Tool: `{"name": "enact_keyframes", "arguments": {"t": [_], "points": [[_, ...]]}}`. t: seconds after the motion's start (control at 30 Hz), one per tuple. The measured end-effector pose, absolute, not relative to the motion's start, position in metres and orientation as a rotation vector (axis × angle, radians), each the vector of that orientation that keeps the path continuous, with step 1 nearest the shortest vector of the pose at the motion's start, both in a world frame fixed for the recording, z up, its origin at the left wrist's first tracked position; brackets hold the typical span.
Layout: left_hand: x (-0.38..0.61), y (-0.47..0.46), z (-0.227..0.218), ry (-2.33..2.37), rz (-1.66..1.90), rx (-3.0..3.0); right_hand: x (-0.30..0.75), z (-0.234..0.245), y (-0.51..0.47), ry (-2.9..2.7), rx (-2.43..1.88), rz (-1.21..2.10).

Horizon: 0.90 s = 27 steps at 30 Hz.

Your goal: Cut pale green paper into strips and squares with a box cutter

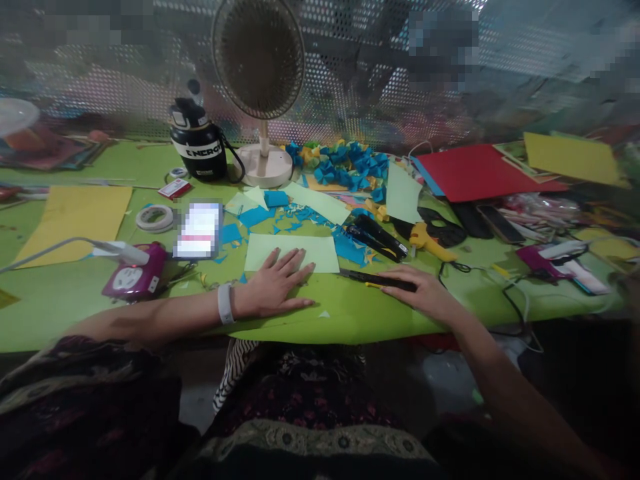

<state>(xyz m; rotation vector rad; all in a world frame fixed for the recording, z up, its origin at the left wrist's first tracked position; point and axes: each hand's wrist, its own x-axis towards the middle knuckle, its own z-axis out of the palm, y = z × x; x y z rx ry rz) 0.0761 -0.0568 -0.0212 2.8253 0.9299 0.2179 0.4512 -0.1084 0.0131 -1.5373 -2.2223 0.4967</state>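
1. Running below both our hands, the front edge of the green table (pixel 320 328) leaves a strip of bare surface on our side of them.
2. Our left hand (pixel 273 287) lies palm down, fingers spread over the near edge of a pale green sheet (pixel 321 252), thumb on the table.
3. Our right hand (pixel 423 290) grips a black cutter (pixel 367 277); its tip is at the sheet's near right corner, but we cannot tell whether they touch.
4. Leftward, a purple power socket (pixel 134 275) sits just beyond our forearm, with a phone (pixel 199 230) and tape roll (pixel 155 218) farther off, narrowing that side.
5. Blue scraps (pixel 350 248) crowd the sheet's far and right sides; a black stapler (pixel 377 237) and yellow glue gun (pixel 433 243) block the way past the cutter.
6. Behind, we see blue and yellow paper pieces (pixel 350 167), a fan (pixel 259 60) and a black bottle (pixel 200 143).
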Motion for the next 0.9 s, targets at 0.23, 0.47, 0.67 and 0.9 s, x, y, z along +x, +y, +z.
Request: {"name": "enact_keyframes", "arguments": {"t": [0.23, 0.47, 0.67, 0.9], "points": [[0.076, -0.056, -0.020, 0.935, 0.184, 2.822, 0.430, 0.010, -0.115, -2.228, -1.532, 0.361], [0.077, -0.056, -0.015, 0.933, 0.129, 2.802, 0.427, 0.005, -0.122, -2.231, -1.451, 0.297], [0.078, -0.056, -0.014, 0.963, 0.089, 2.788, 0.412, -0.003, -0.123, -2.210, -1.389, 0.325], [0.078, -0.056, -0.015, 0.965, 0.112, 2.773, 0.410, -0.004, -0.130, -2.186, -1.418, 0.323]]}}
